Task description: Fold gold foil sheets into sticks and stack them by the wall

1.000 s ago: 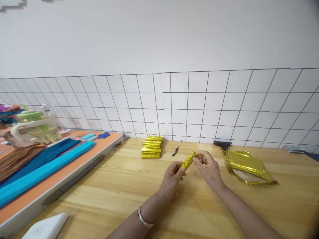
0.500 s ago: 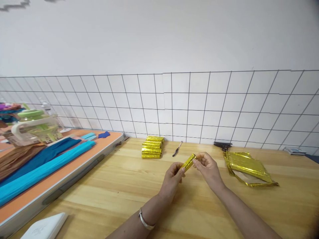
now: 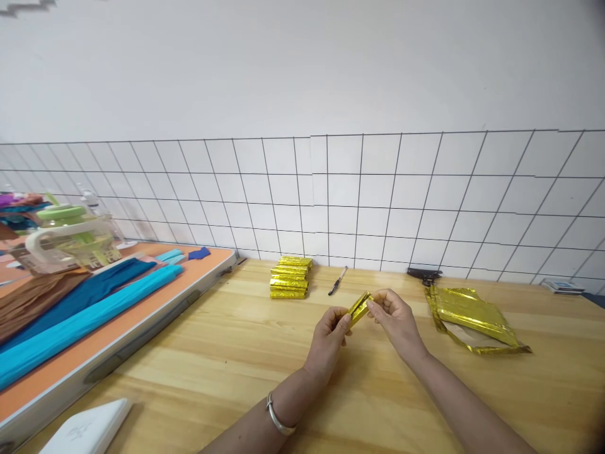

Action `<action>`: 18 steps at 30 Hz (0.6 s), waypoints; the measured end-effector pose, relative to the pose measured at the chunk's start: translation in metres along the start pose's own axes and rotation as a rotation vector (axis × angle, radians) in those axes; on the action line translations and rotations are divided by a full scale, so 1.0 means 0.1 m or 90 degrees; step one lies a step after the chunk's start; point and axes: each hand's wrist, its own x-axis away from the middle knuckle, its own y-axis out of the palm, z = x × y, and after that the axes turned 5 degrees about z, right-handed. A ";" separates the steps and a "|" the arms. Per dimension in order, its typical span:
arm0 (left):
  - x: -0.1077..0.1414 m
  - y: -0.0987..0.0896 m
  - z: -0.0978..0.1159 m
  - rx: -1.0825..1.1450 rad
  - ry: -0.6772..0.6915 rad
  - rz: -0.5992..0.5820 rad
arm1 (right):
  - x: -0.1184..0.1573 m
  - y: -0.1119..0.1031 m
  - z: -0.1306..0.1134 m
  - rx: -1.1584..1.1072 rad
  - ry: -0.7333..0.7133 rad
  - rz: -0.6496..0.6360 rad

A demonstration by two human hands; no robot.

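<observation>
Between my hands, above the wooden table, is a narrow folded strip of gold foil. My left hand pinches its lower left end between thumb and fingers. At the upper right end, my right hand grips it with thumb and fingertips. A dark gap shows along the strip's length. Behind my left hand lies a stack of similar gold foil strips. To the right of my right hand rests a flat, larger gold foil wrapper, with a pale inner side showing at its front.
A pen lies behind the strip. A black clip sits near the wall. On the left, an orange-topped board bears blue and brown cloth and a green-lidded jug. A white object is at the front left.
The gap along the foil strip has opened wider at its upper end. Both hands keep their hold in nearly the same place; the view has shifted slightly.
</observation>
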 end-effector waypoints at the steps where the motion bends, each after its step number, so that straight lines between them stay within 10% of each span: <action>1: 0.00 0.00 -0.01 0.000 0.001 0.000 | 0.00 0.00 0.01 -0.001 0.000 -0.001; 18: -0.04 -0.01 -0.01 -0.055 0.033 0.067 | 0.00 0.01 0.10 -0.017 0.016 0.012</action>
